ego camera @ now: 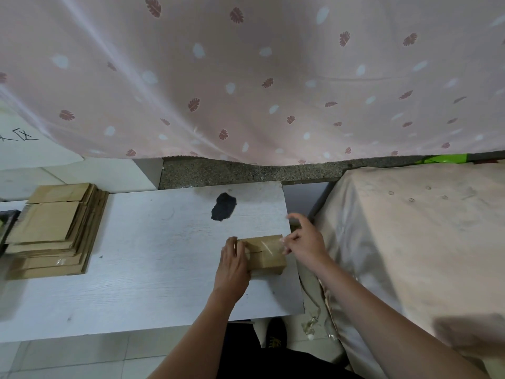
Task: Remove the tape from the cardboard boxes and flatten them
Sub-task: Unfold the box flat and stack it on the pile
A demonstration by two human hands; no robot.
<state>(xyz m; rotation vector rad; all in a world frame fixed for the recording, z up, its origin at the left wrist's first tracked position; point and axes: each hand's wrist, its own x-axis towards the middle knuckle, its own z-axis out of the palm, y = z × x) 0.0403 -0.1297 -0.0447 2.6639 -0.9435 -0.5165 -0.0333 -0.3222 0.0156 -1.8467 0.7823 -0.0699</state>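
A small brown cardboard box (266, 255) stands on the white table (153, 258) near its right edge. Clear tape (269, 246) runs across its top. My left hand (232, 265) lies over the box's left end, fingers curled on its top edge, holding it down. At the box's far right corner my right hand (304, 239) pinches the end of the tape between thumb and a finger, while the index finger sticks out, blurred. A stack of flattened cardboard boxes (54, 228) lies at the table's left end.
A black patch (223, 207) marks the table's far middle. Pink patterned cloth (246, 77) hangs behind. A cloth-covered block (410, 236) stands close on the right, with crumpled clear tape (310, 325) on the floor in the gap. My shoe (276, 333) shows below.
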